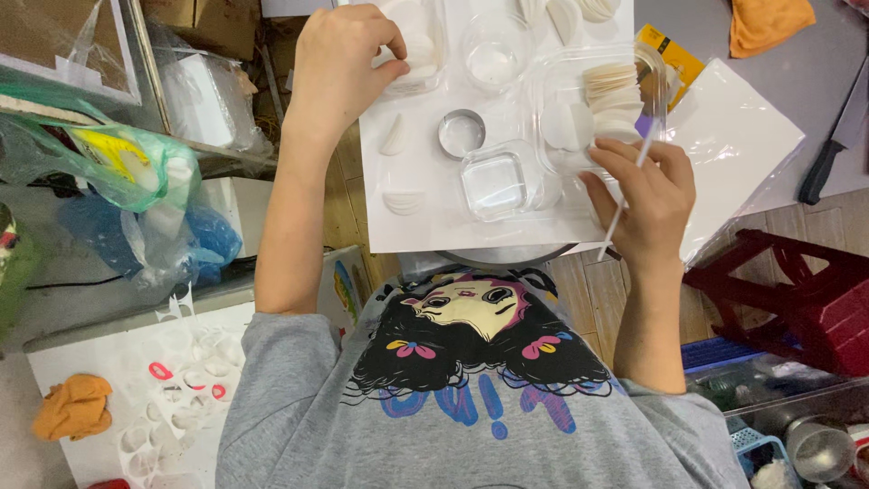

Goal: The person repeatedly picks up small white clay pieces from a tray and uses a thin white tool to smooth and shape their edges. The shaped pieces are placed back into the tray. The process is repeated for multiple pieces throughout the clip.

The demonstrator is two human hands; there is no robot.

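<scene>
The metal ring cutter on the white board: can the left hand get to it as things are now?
Probably yes. The metal ring cutter lies uncovered on the white board, and the left hand is close by with nothing between them.

A white board (pixel 425 226) is laid with a metal ring cutter (pixel 462 133), clear plastic containers (pixel 494 184) and folded white dough pieces (pixel 395 136).

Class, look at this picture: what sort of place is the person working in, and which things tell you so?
Probably a small home or backroom food-prep workspace: thin round dough wrappers stacked in a clear plastic tray, a metal ring cutter on the white board, and a knife nearby.
</scene>
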